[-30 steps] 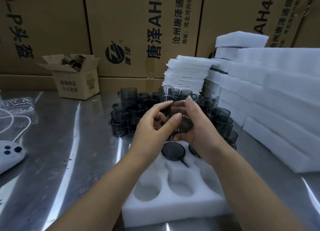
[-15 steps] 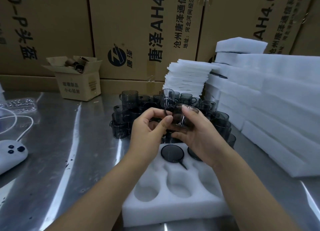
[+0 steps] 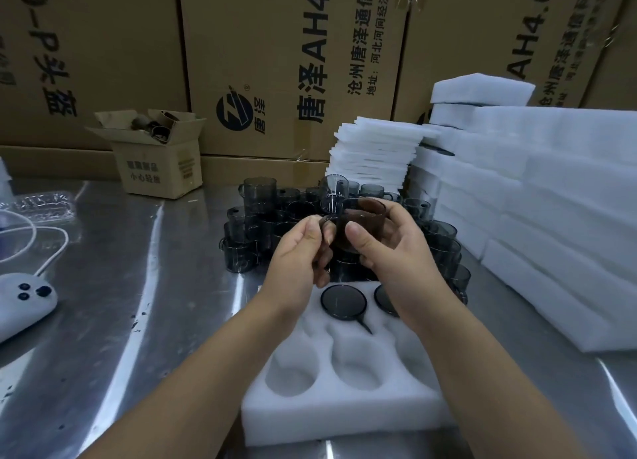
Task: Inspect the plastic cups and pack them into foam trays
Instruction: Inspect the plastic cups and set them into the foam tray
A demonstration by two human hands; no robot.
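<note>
A smoky transparent plastic cup (image 3: 366,219) with a handle is held above the foam tray by both hands. My right hand (image 3: 396,252) wraps its body, thumb on the front. My left hand (image 3: 300,252) pinches the handle side at the cup's left. Below lies a white foam tray (image 3: 344,414) with round pockets. Two cups (image 3: 343,302) sit in its far pockets; the right one is partly hidden by my right wrist. The near pockets hold nothing. A pile of several grey cups (image 3: 255,217) stands stacked behind the tray.
Stacks of white foam trays (image 3: 551,196) fill the right side, with thin foam sheets (image 3: 375,152) behind the cups. A small open cardboard box (image 3: 158,169) sits at back left. A white device with a cable (image 3: 24,303) lies at the left edge. Large cartons line the back.
The held cup has been turned in my hands and now stands more upright. My left fingers have shifted from the rim to the handle side. The view has dropped slightly.
</note>
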